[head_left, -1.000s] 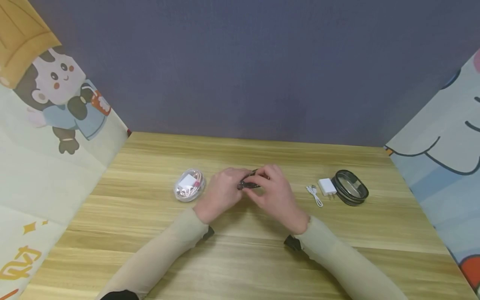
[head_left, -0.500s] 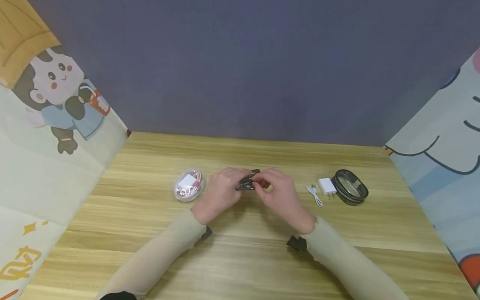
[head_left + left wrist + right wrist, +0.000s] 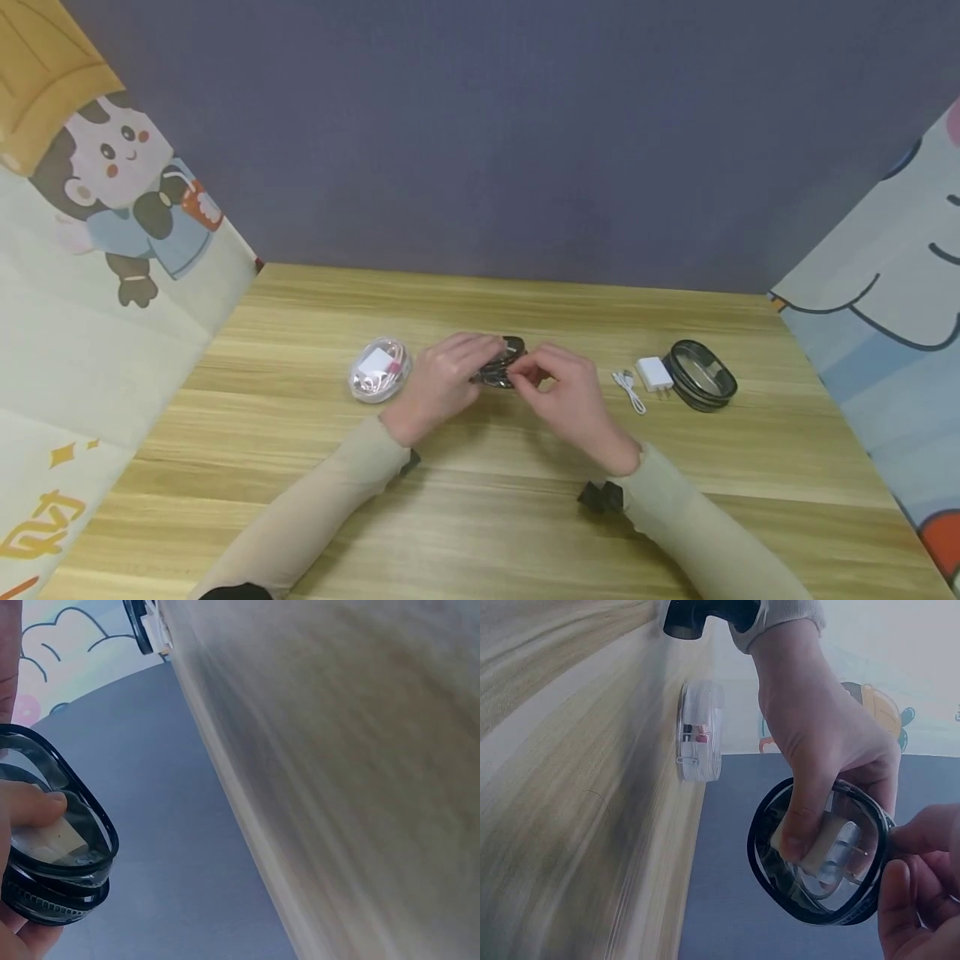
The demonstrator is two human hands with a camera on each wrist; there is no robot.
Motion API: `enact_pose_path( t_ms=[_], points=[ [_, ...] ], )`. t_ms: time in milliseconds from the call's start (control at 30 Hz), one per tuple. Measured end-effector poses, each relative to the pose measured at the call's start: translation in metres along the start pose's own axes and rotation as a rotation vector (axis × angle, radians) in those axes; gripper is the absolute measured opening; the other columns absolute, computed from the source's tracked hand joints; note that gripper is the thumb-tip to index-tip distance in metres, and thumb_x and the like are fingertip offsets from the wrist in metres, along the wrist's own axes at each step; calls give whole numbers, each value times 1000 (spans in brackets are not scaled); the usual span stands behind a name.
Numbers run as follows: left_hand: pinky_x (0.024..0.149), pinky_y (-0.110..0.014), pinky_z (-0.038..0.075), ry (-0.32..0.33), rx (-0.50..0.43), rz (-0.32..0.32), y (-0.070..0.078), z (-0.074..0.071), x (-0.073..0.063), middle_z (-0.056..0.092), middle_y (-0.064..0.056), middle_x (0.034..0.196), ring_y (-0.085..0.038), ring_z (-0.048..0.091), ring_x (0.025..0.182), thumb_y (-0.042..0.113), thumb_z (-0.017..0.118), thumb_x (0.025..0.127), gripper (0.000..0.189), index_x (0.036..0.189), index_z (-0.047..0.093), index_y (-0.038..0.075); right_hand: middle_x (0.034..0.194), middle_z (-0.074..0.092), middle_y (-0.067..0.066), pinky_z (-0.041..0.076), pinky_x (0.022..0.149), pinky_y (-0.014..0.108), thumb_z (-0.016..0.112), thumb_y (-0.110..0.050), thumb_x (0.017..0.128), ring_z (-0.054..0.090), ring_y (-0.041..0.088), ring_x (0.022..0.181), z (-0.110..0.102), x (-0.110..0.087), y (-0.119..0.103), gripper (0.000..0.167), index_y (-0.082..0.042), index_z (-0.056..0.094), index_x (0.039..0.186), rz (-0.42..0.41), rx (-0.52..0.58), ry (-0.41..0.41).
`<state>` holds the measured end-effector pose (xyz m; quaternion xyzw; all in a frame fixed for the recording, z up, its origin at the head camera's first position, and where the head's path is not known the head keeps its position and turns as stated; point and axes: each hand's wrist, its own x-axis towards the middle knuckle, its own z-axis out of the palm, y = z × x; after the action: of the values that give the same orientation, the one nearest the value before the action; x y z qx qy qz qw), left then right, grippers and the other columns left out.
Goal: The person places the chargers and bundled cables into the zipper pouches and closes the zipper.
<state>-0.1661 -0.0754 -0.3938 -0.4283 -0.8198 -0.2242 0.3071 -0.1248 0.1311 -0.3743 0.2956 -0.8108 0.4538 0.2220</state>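
My left hand (image 3: 446, 375) holds a small oval clear case (image 3: 502, 367) with black rims, raised off the table in the wrist views. Its thumb reaches inside the ring and presses on a white charger plug (image 3: 829, 847) with metal prongs. A toothed black strip (image 3: 49, 906), like a zip, runs along the case's side. At the right edge of the case, my right hand (image 3: 566, 396) pinches the black rim between thumb and index finger. What exactly lies between those fingertips is hidden.
Left on the wooden table (image 3: 495, 517) lies a clear round case (image 3: 378, 371) with a white charger and cable. To the right lie a short white cable (image 3: 630, 392), a white plug (image 3: 655, 373) and another black-rimmed clear case (image 3: 701, 375). A dark wall (image 3: 510, 150) stands behind.
My right hand has drawn back a little to the right along the case's edge, so more of the case shows. The left hand has stayed nearly in place, holding on.
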Motion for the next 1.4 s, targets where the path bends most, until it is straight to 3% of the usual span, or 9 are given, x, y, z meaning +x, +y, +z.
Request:
enact_pose_path(
  t_ms=[567, 867, 1100, 1400],
  points=[
    [97, -30, 51, 9, 49, 42, 0, -10, 1, 71, -11, 117, -26, 68, 107, -12, 71, 70, 48, 115, 72, 6, 81, 71, -4, 52, 52, 23, 78, 6, 79, 61, 8, 63, -9, -4, -3, 19, -11, 75, 88, 69, 49, 5],
    [99, -31, 50, 51, 33, 78, -2, -13, -2, 71, -11, 116, -26, 68, 108, -12, 73, 69, 48, 114, 72, 5, 80, 72, -1, 50, 53, 19, 77, 6, 80, 61, 9, 62, -16, -4, 0, 17, -10, 76, 87, 96, 69, 24],
    [101, -30, 49, 68, 6, 92, -3, -13, -4, 71, -10, 117, -25, 68, 109, -12, 71, 73, 45, 114, 73, 6, 79, 71, -6, 49, 51, 22, 78, 2, 83, 61, 8, 62, -22, -4, 1, 16, -13, 76, 88, 107, 43, 13],
    [101, -30, 48, 82, -27, 145, -4, -13, -7, 71, -11, 117, -26, 67, 111, -11, 74, 72, 44, 113, 73, 5, 79, 72, -2, 50, 54, 19, 80, 2, 80, 62, 10, 63, -24, -5, 1, 15, -10, 76, 87, 120, 51, 17]
  ],
)
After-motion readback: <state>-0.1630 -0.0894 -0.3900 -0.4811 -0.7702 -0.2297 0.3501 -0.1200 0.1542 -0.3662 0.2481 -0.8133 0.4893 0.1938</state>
